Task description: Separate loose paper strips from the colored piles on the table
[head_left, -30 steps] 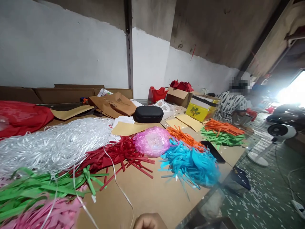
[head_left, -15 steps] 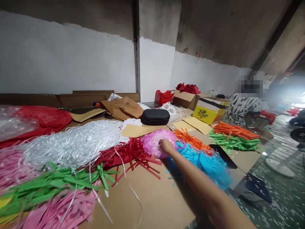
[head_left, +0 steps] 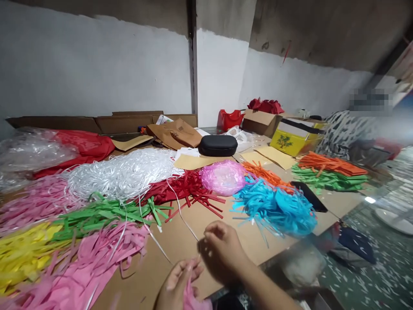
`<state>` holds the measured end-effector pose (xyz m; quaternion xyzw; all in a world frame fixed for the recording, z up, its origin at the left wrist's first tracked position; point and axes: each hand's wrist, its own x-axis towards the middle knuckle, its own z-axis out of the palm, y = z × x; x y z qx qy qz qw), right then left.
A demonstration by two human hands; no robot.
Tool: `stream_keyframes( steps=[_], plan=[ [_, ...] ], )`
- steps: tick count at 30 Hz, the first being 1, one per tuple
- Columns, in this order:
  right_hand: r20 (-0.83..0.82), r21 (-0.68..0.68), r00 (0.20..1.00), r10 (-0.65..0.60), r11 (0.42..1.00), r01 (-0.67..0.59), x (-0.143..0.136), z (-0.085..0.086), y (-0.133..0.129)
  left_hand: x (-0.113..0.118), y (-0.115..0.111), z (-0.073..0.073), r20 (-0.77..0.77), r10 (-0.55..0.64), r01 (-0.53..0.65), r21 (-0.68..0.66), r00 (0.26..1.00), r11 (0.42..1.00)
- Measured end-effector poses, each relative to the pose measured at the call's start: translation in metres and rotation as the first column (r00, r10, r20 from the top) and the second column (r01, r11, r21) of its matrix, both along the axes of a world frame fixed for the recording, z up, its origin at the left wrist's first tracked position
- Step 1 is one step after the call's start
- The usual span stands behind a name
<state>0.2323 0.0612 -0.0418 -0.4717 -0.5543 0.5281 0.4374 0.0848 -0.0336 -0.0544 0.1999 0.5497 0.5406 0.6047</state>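
Note:
At the bottom middle, my left hand is closed round a bunch of pink strips that hangs below its fingers. My right hand is just above and to the right, fingers curled in a pinch over the cardboard; what they pinch, if anything, is too small to make out. Farther back lies a roll of shiny pink plastic string, between dark red strips and blue strips. Loose pink strips lie left of my left hand.
White ribbon, green strips and yellow strips cover the left side. A black case, a yellow box and orange strips stand farther back. Another person sits at the far right.
My right hand has drawn back from the pink string roll toward me. My left hand has come into view with the pink strips. The camera has shifted a little.

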Motion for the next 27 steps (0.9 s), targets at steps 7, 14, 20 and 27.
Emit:
stream_keyframes(
  steps=[7,14,20,27],
  plan=[
    [-0.211,-0.099,0.977,0.027,0.994,-0.049,0.001,-0.003,-0.033,0.0,0.02,0.027,-0.013,-0.008,0.01,0.115,1.0,0.993],
    [-0.318,-0.192,0.946,0.061,0.973,-0.128,-0.007,-0.015,-0.043,0.002,0.023,0.018,-0.005,-0.042,0.042,0.088,0.999,0.995],
    [-0.349,-0.142,0.937,0.02,0.987,-0.074,-0.01,-0.005,-0.04,0.005,0.016,0.017,-0.206,-0.03,0.063,0.156,0.978,0.986],
    [-0.334,-0.096,0.941,0.054,0.991,-0.091,-0.002,-0.005,-0.043,0.003,0.012,0.018,-0.441,-0.019,0.119,0.199,0.897,0.973]
  ],
)
